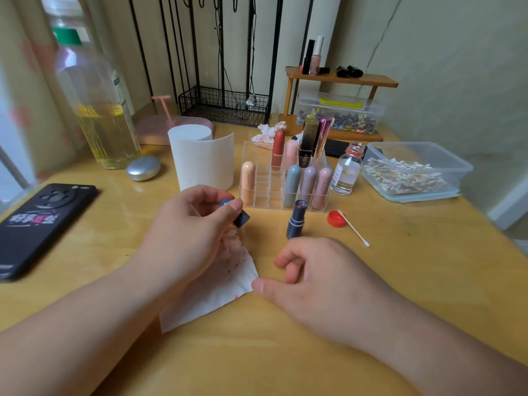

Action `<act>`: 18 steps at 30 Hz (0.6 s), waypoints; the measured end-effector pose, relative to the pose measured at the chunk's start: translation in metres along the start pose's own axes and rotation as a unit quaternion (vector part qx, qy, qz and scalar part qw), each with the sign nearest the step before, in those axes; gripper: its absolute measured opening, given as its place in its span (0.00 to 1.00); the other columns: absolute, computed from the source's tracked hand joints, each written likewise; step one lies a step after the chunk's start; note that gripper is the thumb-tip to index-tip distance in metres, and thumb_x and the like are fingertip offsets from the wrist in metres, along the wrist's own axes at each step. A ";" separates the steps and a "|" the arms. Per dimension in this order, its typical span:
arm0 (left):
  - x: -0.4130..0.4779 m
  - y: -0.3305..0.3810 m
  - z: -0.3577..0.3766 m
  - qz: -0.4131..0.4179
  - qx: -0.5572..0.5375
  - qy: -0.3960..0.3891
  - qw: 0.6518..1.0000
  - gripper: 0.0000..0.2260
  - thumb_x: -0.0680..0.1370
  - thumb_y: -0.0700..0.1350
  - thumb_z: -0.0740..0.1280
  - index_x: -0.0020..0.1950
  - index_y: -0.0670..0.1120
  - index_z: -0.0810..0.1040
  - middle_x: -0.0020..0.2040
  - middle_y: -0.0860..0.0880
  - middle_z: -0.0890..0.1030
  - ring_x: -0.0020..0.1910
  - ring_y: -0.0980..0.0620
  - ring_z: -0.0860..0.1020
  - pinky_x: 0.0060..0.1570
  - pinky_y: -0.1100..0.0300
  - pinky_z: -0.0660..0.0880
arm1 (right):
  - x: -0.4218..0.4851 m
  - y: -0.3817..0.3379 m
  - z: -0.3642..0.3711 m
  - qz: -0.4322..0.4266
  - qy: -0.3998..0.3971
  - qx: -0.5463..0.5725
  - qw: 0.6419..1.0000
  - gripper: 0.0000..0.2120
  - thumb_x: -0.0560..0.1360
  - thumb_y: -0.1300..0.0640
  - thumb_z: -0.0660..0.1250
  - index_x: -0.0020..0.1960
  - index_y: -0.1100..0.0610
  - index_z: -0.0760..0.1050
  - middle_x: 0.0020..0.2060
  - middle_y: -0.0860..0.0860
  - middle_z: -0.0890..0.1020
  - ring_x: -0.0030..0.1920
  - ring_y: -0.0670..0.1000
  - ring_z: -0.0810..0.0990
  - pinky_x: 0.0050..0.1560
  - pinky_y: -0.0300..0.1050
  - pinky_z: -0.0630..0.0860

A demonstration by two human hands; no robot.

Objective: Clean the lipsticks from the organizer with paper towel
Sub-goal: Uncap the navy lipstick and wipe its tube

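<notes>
A clear plastic organizer (264, 192) stands mid-table with several lipsticks upright in its slots. In front of it an uncapped dark blue lipstick (295, 220) stands on the wood. My left hand (185, 232) pinches the blue lipstick cap (241, 218) between thumb and fingers, together with a stained paper towel (223, 284) that trails down onto the table. My right hand (317, 278) rests on the table just below the blue lipstick, fingers loosely curled and holding nothing, its thumb at the towel's corner.
A paper towel roll (203, 158) stands left of the organizer. A black phone (40, 224) lies at the far left, near an oil bottle (100, 110). A red cap (335, 218), a cotton swab (354, 228), a small glass bottle (347, 172) and a tub of swabs (414, 172) are on the right.
</notes>
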State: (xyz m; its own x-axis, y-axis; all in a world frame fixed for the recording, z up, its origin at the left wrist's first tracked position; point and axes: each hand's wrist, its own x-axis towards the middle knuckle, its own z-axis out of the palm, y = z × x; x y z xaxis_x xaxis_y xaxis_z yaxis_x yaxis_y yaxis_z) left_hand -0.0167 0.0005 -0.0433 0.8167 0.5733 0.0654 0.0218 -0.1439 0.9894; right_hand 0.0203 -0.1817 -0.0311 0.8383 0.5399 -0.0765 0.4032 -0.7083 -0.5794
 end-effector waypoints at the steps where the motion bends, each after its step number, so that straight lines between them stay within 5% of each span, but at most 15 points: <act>1: -0.001 -0.001 0.000 0.003 0.006 0.003 1.000 0.05 0.76 0.48 0.72 0.47 0.48 0.81 0.32 0.53 0.84 0.29 0.58 0.78 0.39 0.54 0.73 | -0.001 -0.004 0.004 -0.020 0.007 -0.032 0.999 0.23 0.67 0.32 0.70 0.52 0.47 0.76 0.39 0.43 0.76 0.38 0.43 0.76 0.40 0.41 0.75; 5: -0.006 0.001 0.003 0.011 0.026 0.012 1.000 0.06 0.76 0.50 0.73 0.46 0.49 0.81 0.35 0.55 0.84 0.34 0.57 0.80 0.38 0.58 0.72 | -0.003 -0.017 0.014 -0.065 0.029 -0.118 0.990 0.26 0.70 0.30 0.65 0.56 0.48 0.73 0.46 0.41 0.74 0.50 0.48 0.75 0.49 0.46 0.74; 12: -0.013 0.003 0.005 -0.007 -0.050 -0.010 0.999 0.06 0.75 0.49 0.73 0.46 0.47 0.82 0.34 0.51 0.83 0.33 0.53 0.77 0.38 0.56 0.72 | -0.002 -0.022 0.030 -0.122 0.015 -0.040 0.992 0.11 0.73 0.46 0.69 0.40 0.51 0.71 0.42 0.44 0.73 0.44 0.46 0.75 0.46 0.47 0.76; 15: -0.018 0.010 0.003 -0.038 -0.184 -0.107 0.976 0.09 0.71 0.44 0.73 0.48 0.42 0.81 0.37 0.44 0.82 0.32 0.51 0.78 0.32 0.60 0.73 | 0.000 -0.014 0.019 -0.093 -0.047 0.093 0.990 0.07 0.70 0.56 0.70 0.38 0.55 0.71 0.32 0.43 0.75 0.31 0.44 0.72 0.35 0.46 0.73; 18: -0.017 0.014 -0.003 -0.080 -0.292 -0.270 0.914 0.13 0.69 0.43 0.75 0.52 0.42 0.81 0.39 0.43 0.81 0.36 0.47 0.79 0.36 0.58 0.76 | -0.002 -0.007 -0.009 -0.075 -0.118 0.238 0.961 0.05 0.65 0.62 0.68 0.37 0.58 0.72 0.32 0.53 0.76 0.32 0.50 0.72 0.33 0.49 0.69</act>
State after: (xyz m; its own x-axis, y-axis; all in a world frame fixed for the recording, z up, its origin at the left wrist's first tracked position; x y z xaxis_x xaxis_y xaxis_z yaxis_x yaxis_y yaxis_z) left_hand -0.0323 -0.0090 -0.0301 0.9990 0.0447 -0.0044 -0.0163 0.4521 0.8918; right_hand 0.0194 -0.1820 -0.0200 0.6543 0.7478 -0.1123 0.2529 -0.3563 -0.8995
